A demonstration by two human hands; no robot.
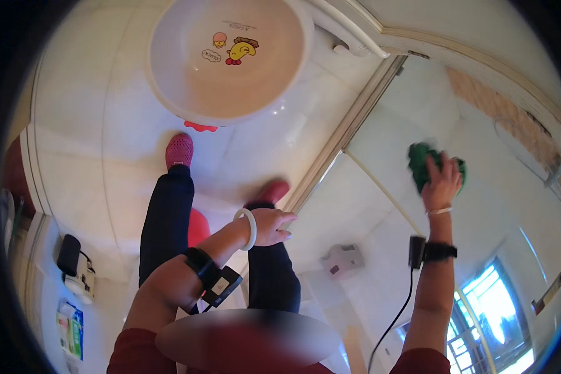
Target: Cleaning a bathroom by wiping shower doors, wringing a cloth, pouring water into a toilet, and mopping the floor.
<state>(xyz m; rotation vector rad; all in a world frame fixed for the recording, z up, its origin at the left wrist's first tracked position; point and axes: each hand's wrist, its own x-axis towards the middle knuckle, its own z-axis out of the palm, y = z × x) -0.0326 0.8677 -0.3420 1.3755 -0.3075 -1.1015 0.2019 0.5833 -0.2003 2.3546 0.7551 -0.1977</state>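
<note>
My right hand (441, 181) presses a crumpled green cloth (419, 163) against a tall, glossy glass panel (393, 124) on the right. Its fingers spread over the cloth and hold it, with the arm stretched out. My left hand (272, 227) hangs in front of my left-to-middle body, above my right knee. It holds nothing, and its thumb and fingers are apart. A white bangle circles the left wrist, and a dark strap with a small box sits on each forearm.
A large white basin (230, 81) with a cartoon print lies on the pale tiled floor (124, 118) ahead of my feet. Part of something red (198, 227) shows between my legs. A metal frame rail (349, 134) edges the panel. A thin cable (393, 324) hangs from the right forearm box.
</note>
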